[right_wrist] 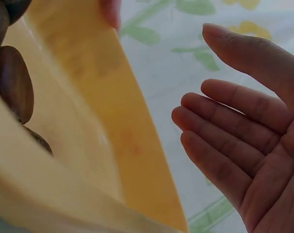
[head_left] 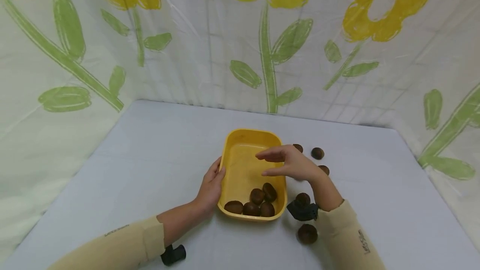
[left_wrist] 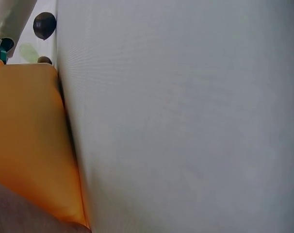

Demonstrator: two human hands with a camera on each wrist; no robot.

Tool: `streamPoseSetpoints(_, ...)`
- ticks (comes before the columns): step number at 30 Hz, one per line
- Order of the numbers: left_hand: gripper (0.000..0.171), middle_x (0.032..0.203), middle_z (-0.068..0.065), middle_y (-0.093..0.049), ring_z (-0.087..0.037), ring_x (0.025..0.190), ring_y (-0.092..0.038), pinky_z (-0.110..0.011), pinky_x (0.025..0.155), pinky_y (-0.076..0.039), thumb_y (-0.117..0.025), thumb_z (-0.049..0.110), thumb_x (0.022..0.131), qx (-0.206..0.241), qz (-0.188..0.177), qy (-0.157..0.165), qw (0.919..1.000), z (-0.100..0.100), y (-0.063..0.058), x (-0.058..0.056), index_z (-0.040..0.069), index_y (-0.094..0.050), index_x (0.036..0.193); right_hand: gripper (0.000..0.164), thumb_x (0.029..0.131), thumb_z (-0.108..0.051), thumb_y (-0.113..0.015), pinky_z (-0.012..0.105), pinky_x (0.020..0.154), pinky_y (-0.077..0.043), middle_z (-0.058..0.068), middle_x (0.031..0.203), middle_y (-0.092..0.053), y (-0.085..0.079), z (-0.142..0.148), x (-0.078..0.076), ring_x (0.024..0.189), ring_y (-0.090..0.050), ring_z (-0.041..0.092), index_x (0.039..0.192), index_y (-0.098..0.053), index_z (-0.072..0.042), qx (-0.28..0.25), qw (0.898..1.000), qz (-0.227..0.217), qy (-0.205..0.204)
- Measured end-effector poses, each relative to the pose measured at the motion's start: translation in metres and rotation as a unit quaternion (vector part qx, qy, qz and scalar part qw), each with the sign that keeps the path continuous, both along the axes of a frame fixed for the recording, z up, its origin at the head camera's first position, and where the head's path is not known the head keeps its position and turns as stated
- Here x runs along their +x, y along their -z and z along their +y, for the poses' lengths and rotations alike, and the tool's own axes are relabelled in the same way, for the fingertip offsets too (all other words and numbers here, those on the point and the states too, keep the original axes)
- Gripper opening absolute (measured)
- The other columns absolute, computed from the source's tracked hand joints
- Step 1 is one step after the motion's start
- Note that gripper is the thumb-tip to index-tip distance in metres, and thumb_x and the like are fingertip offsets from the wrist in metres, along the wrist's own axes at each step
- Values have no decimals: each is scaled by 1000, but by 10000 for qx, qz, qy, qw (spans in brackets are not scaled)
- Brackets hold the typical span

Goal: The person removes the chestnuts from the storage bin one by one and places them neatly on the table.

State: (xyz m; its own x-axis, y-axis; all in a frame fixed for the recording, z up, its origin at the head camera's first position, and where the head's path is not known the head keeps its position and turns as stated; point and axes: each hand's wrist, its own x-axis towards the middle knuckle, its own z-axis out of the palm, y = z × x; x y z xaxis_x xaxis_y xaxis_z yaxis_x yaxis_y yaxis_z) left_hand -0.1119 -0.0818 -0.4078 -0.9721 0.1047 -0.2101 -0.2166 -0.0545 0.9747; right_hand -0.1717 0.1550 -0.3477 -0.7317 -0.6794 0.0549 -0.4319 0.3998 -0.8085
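A yellow plastic bin sits on the table with several brown chestnuts gathered at its near end. My left hand grips the bin's left side, its thumb at the rim. Over the right part of the bin hovers my right hand, fingers extended and thumb apart. In the right wrist view its palm shows with nothing in it. The left wrist view catches the bin's outer wall standing on the cloth.
Several loose chestnuts lie right of the bin, among them one at the far side and one nearer. Black wrist cameras hang beneath both forearms. A white curtain with painted flowers closes off the table's back.
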Motion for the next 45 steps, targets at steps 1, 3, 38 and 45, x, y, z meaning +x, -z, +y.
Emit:
streamPoseSetpoints(1, 49, 156, -8, -20, -27, 143, -20, -48, 116, -16, -30, 20, 103, -9, -10, -10, 10000, 0, 0, 0, 9, -19, 149, 46, 79, -23, -74, 45, 94, -48, 19, 121, -62, 0, -1, -1, 110, -60, 35, 119, -62, -3, 13, 10000, -14, -25)
streamPoseSetpoints(3, 49, 155, -8, -21, -27, 142, -20, -48, 116, -16, -30, 20, 103, -13, -18, -27, 10000, 0, -1, 0, 10, -19, 149, 47, 80, -23, -74, 46, 95, -47, 19, 122, -61, 1, -4, -2, 111, -59, 35, 120, -62, -2, 28, 9999, -92, -77)
streamPoseSetpoints(38, 49, 156, -8, -19, -27, 143, -17, -48, 116, -15, -29, 21, 103, -36, -10, 19, 10000, 0, 3, -1, 10, -18, 149, 25, 68, -13, -82, 20, 71, -51, 1, 83, -70, 14, -42, -9, 73, -59, 6, 89, -72, -6, 2328, 9667, -831, -668)
streamPoseSetpoints(45, 49, 156, -8, -19, -27, 143, -18, -48, 116, -16, -30, 21, 103, -45, 7, 18, 10000, 0, 2, 0, 10, -18, 149, 15, 68, -6, -80, 21, 65, -51, -2, 76, -69, 12, -41, -6, 68, -58, 6, 80, -72, -9, 2472, 9598, -1078, -784)
